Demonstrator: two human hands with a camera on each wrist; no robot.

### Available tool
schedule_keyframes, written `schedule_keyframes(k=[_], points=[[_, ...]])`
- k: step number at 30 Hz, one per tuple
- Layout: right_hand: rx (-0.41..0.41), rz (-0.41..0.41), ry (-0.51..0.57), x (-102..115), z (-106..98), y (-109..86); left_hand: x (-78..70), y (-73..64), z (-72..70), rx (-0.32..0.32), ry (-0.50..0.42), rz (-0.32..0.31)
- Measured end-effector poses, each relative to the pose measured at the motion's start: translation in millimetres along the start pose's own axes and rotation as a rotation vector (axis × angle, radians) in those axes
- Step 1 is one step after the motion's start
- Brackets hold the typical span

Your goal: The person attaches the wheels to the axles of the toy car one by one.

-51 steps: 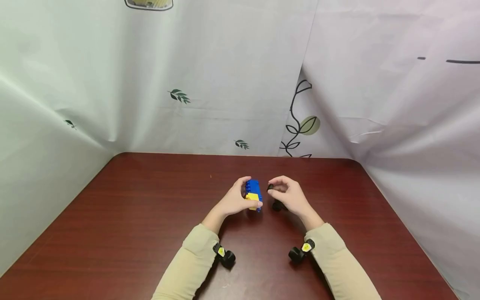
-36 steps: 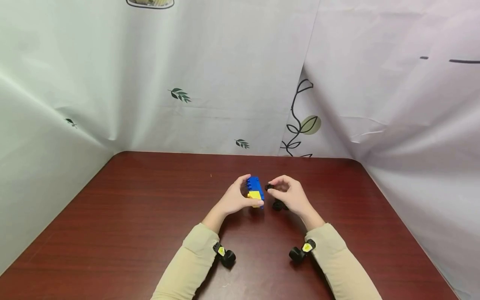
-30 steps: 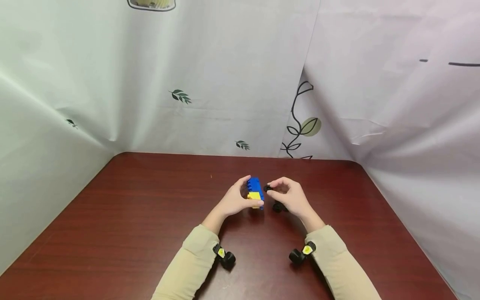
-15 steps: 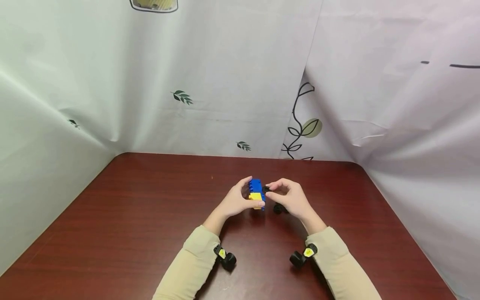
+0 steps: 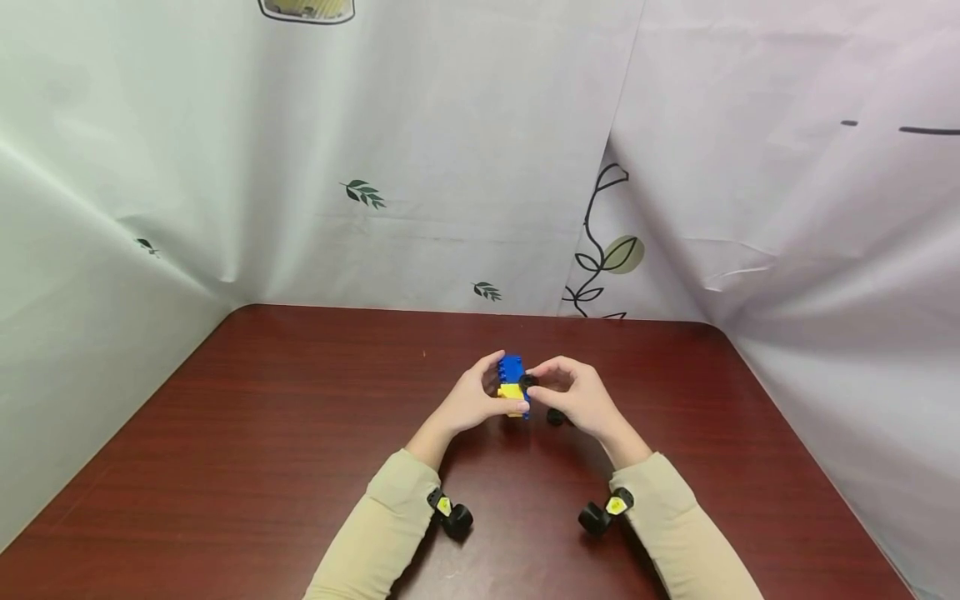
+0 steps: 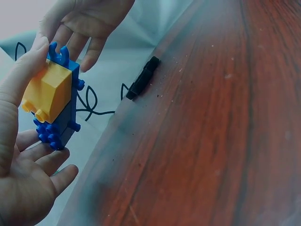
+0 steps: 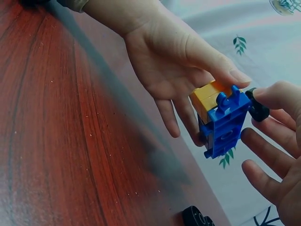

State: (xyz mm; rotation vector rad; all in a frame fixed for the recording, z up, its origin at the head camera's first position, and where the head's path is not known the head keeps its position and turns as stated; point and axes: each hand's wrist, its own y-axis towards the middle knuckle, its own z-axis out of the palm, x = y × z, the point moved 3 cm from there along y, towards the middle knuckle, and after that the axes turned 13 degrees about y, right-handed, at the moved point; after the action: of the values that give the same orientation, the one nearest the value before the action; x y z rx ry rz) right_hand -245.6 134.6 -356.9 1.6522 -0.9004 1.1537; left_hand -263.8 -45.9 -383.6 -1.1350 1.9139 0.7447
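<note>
My left hand (image 5: 468, 403) grips a toy car body built of bricks between thumb and fingers, held above the table. It has a blue base (image 7: 226, 132) with side pegs and a hitch-like end, plus a yellow brick (image 6: 50, 89) on top. With thumb and fingertips, my right hand (image 5: 581, 400) pinches a black toy wheel (image 7: 257, 107) against the side of the blue base, near the hitch end. Whether the wheel sits on a peg I cannot tell. Other black toy wheels (image 6: 142, 78) lie on the table under my right hand, which partly hides them in the head view.
The reddish-brown wooden table (image 5: 300, 433) ends at a white printed cloth (image 5: 450, 167) behind it, with more cloth at both sides. A black wrist camera (image 5: 456, 521) hangs from the left sleeve, another camera (image 5: 595, 518) from the right.
My right hand has moved left with the wheel, from apart from the car body to against its side. My left hand has shifted slightly right with the car body.
</note>
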Motion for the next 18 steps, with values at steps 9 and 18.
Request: schedule_keyframes(k=[9,18], points=[[0.013,-0.012,-0.033,-22,-5,5.1,28.4,16.1,9.5,-0.013,-0.055,-0.007],[-0.042,-0.009,0.001,-24,-5,6.2,21.6,13.6,11.7,-0.080,-0.039,0.042]])
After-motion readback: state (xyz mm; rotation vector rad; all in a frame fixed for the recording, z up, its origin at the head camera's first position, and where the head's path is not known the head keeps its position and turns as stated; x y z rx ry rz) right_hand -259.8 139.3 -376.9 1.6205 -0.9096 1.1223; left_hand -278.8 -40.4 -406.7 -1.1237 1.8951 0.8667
